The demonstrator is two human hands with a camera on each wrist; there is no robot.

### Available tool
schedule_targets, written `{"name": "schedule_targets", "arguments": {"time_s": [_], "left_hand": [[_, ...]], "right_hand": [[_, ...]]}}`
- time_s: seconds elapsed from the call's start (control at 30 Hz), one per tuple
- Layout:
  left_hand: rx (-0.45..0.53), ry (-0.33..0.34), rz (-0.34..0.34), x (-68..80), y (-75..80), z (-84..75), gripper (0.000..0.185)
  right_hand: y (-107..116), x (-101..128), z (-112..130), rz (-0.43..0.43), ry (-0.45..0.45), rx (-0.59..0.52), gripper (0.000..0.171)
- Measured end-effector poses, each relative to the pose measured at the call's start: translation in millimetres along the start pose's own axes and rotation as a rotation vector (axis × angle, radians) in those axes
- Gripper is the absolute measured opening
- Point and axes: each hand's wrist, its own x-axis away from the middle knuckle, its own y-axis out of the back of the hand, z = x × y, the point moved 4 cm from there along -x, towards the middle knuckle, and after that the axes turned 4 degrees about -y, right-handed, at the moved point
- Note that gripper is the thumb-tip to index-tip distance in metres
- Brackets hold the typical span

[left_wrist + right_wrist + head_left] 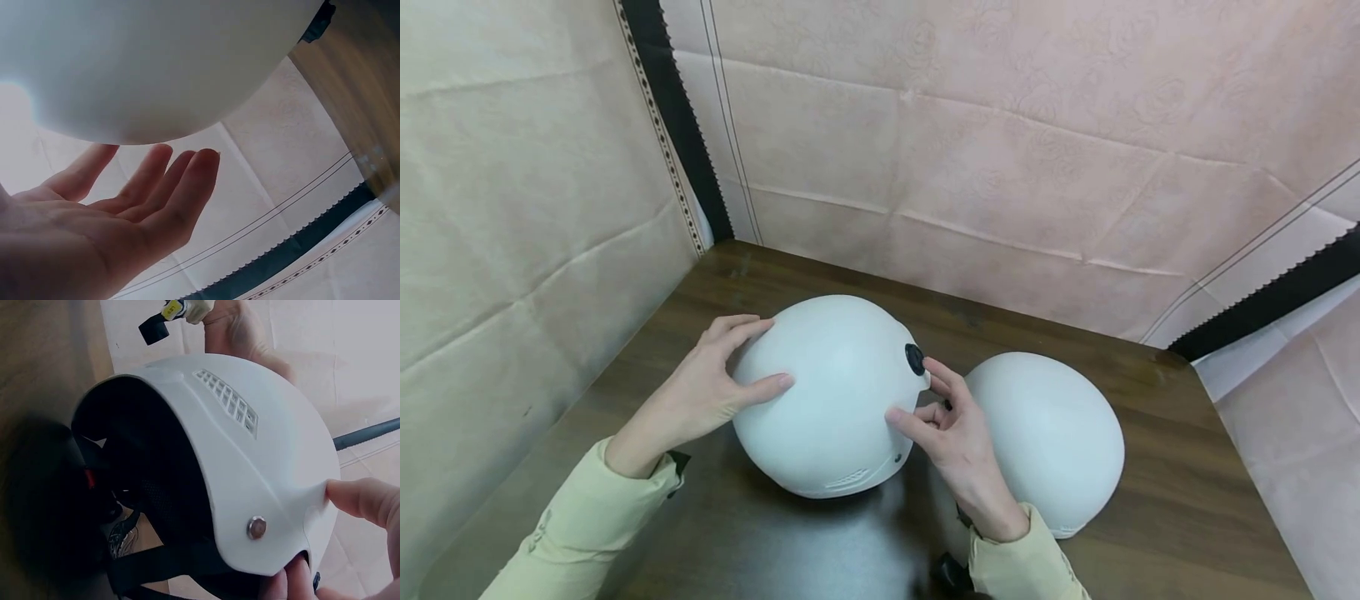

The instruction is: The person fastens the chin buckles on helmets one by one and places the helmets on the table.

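Note:
A white helmet stands tilted on the dark wooden table, between both hands. My left hand rests on its left side with fingers spread and nearly straight; in the left wrist view those fingers lie against the shell. My right hand is at the helmet's right side, just below a black knob. In the right wrist view its thumb presses on the shell and a fingertip sits at the rim, pinching the edge near a metal stud. The dark lining and straps show inside.
A second white helmet lies dome up on the table, right behind my right hand. Pale paper-covered walls close in the back and left. A small black object sits at the near table edge.

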Motion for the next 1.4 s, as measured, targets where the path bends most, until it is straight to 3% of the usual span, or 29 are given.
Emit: {"name": "schedule_targets", "arguments": {"time_s": [0.37, 0.63, 0.97, 1.17, 1.4], "left_hand": [[-0.031, -0.043, 0.006, 1.6, 2.0, -6.7, 0.076], [-0.051, -0.087, 0.008, 0.2, 1.7, -11.2, 0.082], [-0.042, -0.155, -0.004, -0.5, 3.1, -14.7, 0.075], [-0.086, -0.145, -0.023, 0.1, 2.9, -17.5, 0.075], [-0.038, -0.122, -0.012, 2.2, 3.0, -18.3, 0.079]], "right_hand": [[-2.4, 0.9, 2.4, -0.008, 0.064, 0.039, 0.067], [-3.1, 4.6, 3.7, -0.043, 0.124, 0.216, 0.067], [-5.1, 6.1, 4.2, -0.057, 0.115, 0.274, 0.067], [-7.0, 6.6, 6.2, -0.063, 0.119, 0.294, 0.066], [-10.1, 8.3, 6.5, -0.056, 0.137, 0.273, 0.066]]}}
